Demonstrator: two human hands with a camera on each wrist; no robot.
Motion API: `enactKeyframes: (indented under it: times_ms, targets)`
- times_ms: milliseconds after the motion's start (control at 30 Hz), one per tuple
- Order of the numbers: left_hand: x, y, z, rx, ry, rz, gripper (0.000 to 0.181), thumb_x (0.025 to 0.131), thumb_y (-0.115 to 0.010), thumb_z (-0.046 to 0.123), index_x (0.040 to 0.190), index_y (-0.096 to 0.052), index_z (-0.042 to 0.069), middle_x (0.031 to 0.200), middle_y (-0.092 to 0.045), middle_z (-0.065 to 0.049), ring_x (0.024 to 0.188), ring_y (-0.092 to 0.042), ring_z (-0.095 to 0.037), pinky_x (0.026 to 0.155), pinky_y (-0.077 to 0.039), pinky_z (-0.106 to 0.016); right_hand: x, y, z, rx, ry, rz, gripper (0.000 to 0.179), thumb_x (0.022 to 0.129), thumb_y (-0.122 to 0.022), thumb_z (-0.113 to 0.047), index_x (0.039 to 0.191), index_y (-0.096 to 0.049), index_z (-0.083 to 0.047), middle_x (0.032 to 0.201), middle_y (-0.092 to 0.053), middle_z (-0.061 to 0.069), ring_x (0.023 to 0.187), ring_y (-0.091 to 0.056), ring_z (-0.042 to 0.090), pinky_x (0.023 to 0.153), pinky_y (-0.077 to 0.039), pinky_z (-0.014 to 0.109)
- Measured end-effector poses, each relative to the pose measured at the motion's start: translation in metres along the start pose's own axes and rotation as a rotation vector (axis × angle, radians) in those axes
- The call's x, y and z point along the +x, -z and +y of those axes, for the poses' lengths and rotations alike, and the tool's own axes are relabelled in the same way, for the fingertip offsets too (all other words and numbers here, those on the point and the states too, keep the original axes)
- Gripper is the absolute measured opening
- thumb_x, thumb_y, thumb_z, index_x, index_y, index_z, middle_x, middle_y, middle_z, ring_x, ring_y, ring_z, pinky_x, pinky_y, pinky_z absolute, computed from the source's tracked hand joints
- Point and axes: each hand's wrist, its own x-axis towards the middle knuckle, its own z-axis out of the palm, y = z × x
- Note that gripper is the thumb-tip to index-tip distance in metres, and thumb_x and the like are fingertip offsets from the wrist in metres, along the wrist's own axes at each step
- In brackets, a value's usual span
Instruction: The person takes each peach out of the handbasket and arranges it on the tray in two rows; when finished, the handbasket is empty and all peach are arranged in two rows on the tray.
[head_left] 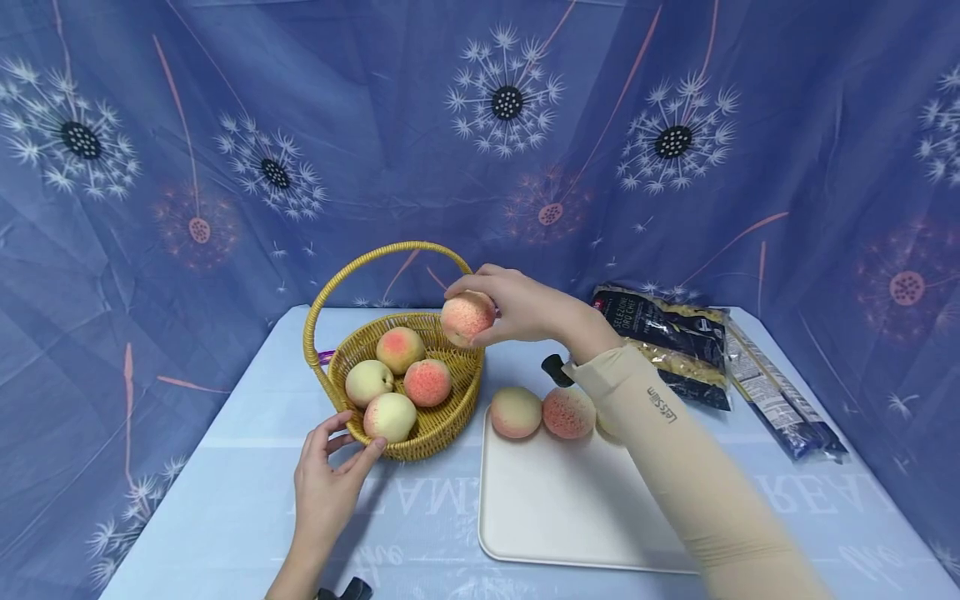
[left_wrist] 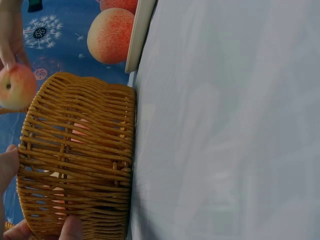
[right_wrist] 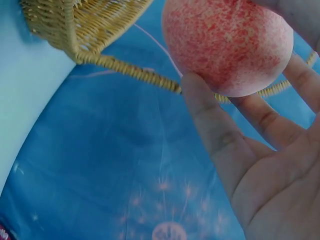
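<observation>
One round pink-speckled peach (head_left: 468, 319) sits between thumb and fingertips of the right hand (head_left: 525, 307), grip pinching it, above the right side of the golden-brown woven basket (head_left: 431, 442). Left hand (head_left: 330, 475): thumb and fingers hold the basket's near-left rim. Four yellow-and-pink peaches (head_left: 390, 417) lie inside.

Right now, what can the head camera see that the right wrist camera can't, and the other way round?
Only the head view shows the left hand and the white tray. Only the right wrist view shows the palm of the right hand. Both show that same hand holding a peach, and both show the wicker basket.
</observation>
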Motion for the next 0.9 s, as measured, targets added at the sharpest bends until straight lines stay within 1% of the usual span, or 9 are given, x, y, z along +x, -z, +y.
enactKeyframes:
  times_ms: [67,133,233,300,467,600,700,767,900]
  targets:
    - [0.0,0.0,0.0,0.002,0.003,-0.001,0.059,0.09,-0.09,0.017,0.141,-0.061,0.006,0.137,-0.059,-0.011,0.11,-0.059,0.004,0.081,-0.06,-0.006,-0.011,0.004,0.005,0.038,-0.001,0.028,0.069,0.089,-0.091,-0.026,0.15,-0.06,-0.029,0.145,-0.055,0.007,0.118,-0.059,0.026,0.096,-0.061,0.044]
    - [0.0,0.0,0.0,0.003,0.006,-0.002,0.06,0.09,-0.09,0.017,0.141,-0.061,0.006,0.137,-0.059,-0.011,0.11,-0.059,0.004,0.081,-0.06,-0.006,-0.022,0.008,0.01,0.074,-0.009,0.061,0.069,0.088,-0.092,-0.025,0.15,-0.061,-0.029,0.145,-0.056,0.007,0.122,-0.06,0.025,0.1,-0.062,0.046]
    - [0.0,0.0,0.0,0.001,0.012,-0.004,0.06,0.09,-0.09,0.018,0.141,-0.061,0.006,0.138,-0.059,-0.011,0.11,-0.058,0.004,0.082,-0.059,-0.006,-0.038,0.013,0.02,0.12,-0.029,0.11,0.07,0.088,-0.092,-0.022,0.149,-0.061,-0.028,0.144,-0.056,0.007,0.123,-0.061,0.026,0.104,-0.063,0.047]
    - [0.0,0.001,0.0,0.002,0.017,-0.005,0.06,0.09,-0.09,0.019,0.141,-0.061,0.006,0.138,-0.058,-0.011,0.11,-0.058,0.004,0.082,-0.059,-0.006,-0.049,0.017,0.026,0.143,-0.054,0.142,0.071,0.087,-0.093,-0.021,0.15,-0.06,-0.028,0.143,-0.056,0.007,0.125,-0.062,0.026,0.106,-0.063,0.045]
    - [0.0,0.001,0.0,0.001,0.02,-0.007,0.06,0.09,-0.09,0.02,0.141,-0.061,0.007,0.139,-0.059,-0.01,0.11,-0.059,0.004,0.082,-0.059,-0.006,-0.081,0.023,0.041,0.187,-0.135,0.196,0.072,0.088,-0.092,-0.019,0.151,-0.059,-0.029,0.144,-0.056,0.006,0.128,-0.066,0.028,0.103,-0.065,0.039]
    - [0.0,0.001,0.0,0.0,0.017,-0.009,0.06,0.09,-0.091,0.021,0.141,-0.062,0.008,0.139,-0.059,-0.01,0.11,-0.059,0.004,0.081,-0.059,-0.006,-0.109,0.024,0.054,0.198,-0.185,0.215,0.071,0.09,-0.091,-0.021,0.152,-0.057,-0.029,0.148,-0.054,0.007,0.128,-0.066,0.031,0.102,-0.065,0.041]
    - [0.0,0.001,-0.001,0.003,0.013,-0.011,0.06,0.09,-0.09,0.021,0.141,-0.062,0.008,0.139,-0.059,-0.01,0.111,-0.059,0.002,0.082,-0.059,-0.006,-0.128,0.021,0.063,0.213,-0.219,0.236,0.071,0.089,-0.091,-0.024,0.152,-0.057,-0.027,0.149,-0.055,0.005,0.126,-0.064,0.029,0.105,-0.064,0.042]
    - [0.0,0.001,-0.001,0.003,0.012,-0.012,0.06,0.09,-0.09,0.021,0.141,-0.062,0.008,0.139,-0.059,-0.01,0.111,-0.059,0.002,0.082,-0.06,-0.006,-0.14,0.018,0.071,0.216,-0.24,0.254,0.071,0.089,-0.092,-0.026,0.152,-0.057,-0.026,0.15,-0.055,0.005,0.12,-0.064,0.027,0.105,-0.064,0.039]
    - [0.0,0.001,0.0,0.003,0.013,-0.012,0.06,0.09,-0.09,0.021,0.141,-0.062,0.008,0.139,-0.059,-0.01,0.111,-0.059,0.002,0.081,-0.06,-0.006,-0.164,0.011,0.087,0.218,-0.269,0.29,0.074,0.088,-0.093,-0.028,0.151,-0.056,-0.02,0.149,-0.058,0.007,0.112,-0.067,0.023,0.098,-0.064,0.027]
